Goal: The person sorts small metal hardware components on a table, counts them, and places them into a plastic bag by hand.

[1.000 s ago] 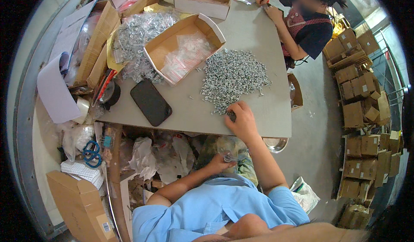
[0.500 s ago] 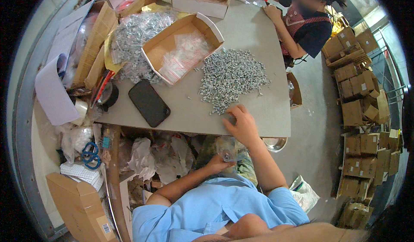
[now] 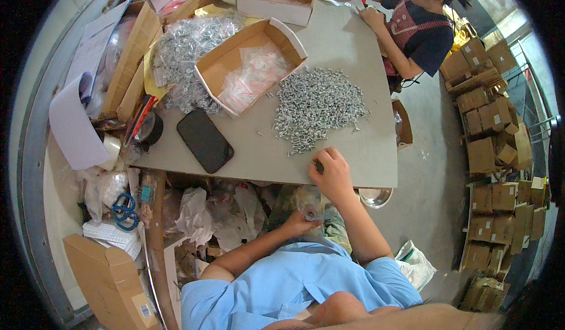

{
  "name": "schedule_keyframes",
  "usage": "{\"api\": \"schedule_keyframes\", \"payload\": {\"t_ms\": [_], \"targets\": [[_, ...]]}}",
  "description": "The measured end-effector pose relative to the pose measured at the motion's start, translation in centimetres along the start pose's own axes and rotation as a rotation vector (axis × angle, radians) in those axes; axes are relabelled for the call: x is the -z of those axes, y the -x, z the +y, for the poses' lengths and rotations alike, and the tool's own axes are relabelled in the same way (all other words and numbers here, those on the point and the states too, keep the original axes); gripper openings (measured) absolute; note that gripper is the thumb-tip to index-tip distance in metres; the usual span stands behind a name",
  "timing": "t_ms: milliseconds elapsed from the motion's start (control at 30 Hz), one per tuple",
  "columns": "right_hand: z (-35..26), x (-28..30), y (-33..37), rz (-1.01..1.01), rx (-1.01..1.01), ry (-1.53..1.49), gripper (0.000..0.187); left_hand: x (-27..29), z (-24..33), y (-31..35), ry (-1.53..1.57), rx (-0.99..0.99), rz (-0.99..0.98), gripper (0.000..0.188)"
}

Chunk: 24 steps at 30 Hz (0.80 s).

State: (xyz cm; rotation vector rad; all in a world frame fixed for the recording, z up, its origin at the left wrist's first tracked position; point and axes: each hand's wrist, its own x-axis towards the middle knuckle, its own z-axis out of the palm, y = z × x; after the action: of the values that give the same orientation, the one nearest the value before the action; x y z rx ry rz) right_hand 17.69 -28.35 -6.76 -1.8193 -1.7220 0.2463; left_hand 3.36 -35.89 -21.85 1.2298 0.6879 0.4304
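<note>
A loose pile of small silver screws [image 3: 321,103] lies on the grey table [image 3: 253,162]. Just off the pile's near edge, my right hand [image 3: 331,171] hovers over the table with its fingers curled together; whatever lies inside them is hidden. Below the table edge, close to my body, my left hand [image 3: 300,224] grips a small clear plastic bag [image 3: 309,197] with its mouth upward. An open cardboard tray [image 3: 215,74] behind the pile holds clear zip bags [image 3: 256,77]. To the left of the pile rests a black phone [image 3: 204,140].
Filled clear bags [image 3: 188,44] heap up at the back left, beside cardboard and papers. Blue-handled scissors [image 3: 124,211] hang at the left. Across the table, another person [image 3: 415,35] works. A metal bowl [image 3: 376,197] sits below the right table edge. Stacked cartons [image 3: 491,115] line the right side.
My right hand has drawn back a little from the screw pile toward me, its fingers now curled closer. My left hand and the bag stay in place. The other person's hands have shifted slightly.
</note>
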Motion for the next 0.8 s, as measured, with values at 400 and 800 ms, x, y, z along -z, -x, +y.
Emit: {"api": "schedule_keyframes", "payload": {"t_ms": [400, 800], "targets": [[1.0, 4.3, 2.2, -0.442, -0.1, -0.36, 0.01, 0.7, -3.0, -2.0, -0.386, -0.288, 0.049, 0.031], [0.2, 3.2, 3.7, -0.284, 0.068, -0.187, 0.011, 5.2, 1.7, -1.0, -0.371, -0.032, -0.248, 0.035]]}}
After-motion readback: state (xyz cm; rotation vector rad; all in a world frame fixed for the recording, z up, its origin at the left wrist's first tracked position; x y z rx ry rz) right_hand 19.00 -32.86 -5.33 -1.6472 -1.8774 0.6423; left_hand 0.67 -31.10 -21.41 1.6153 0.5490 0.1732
